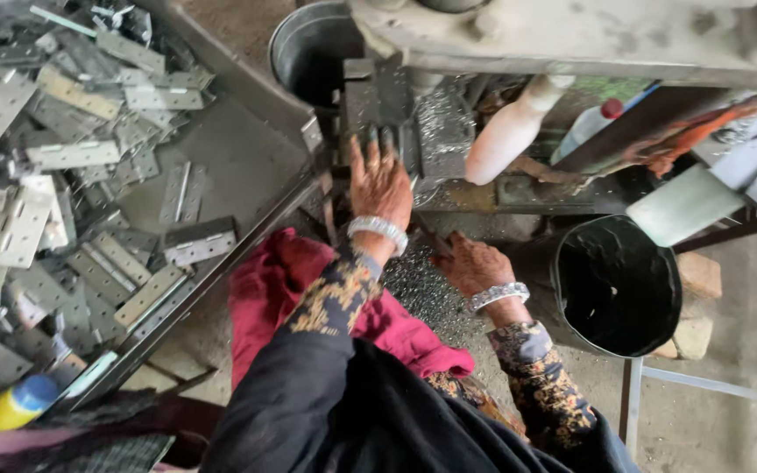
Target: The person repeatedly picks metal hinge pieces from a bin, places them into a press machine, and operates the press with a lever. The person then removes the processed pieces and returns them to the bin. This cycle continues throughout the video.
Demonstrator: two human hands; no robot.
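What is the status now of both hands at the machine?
Left hand flat on the metal plate in the press. Right hand low on metal shavings. Black bucket beside it.

We get soft, diffuse daylight, no hard shadows. The concrete floor at right is brightest, slightly washed out. The dark sleeves at bottom lose detail. Metal plates on the tray give dull sheen, with small glints off the shavings. We see mild motion blur on the plates at far left, and wide-angle stretch at the corners. The black bucket interior is crushed to black.
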